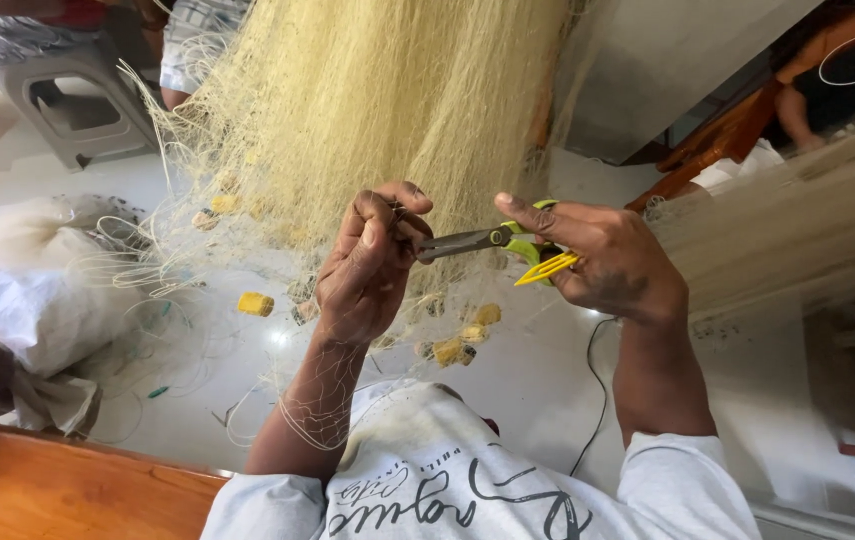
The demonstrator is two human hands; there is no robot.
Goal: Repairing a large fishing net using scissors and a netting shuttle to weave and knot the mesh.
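- Here, in the head view, the left hand point(368, 265) pinches strands of the pale yellow fishing net point(368, 100) between thumb and fingers.
- The right hand point(613, 265) is closed around the green-yellow handles of the scissors point(478, 241), whose blades touch the pinched strands.
- Yellow floats point(256, 303) lie below on the white floor point(548, 390).
- A grey stool point(73, 100) stands far left.

One head-worn camera looks steeply down, close over the hands and net point(368, 110).

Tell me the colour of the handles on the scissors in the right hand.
Bright yellow-green handles on the scissors, held in the right hand; the head view shows them best.
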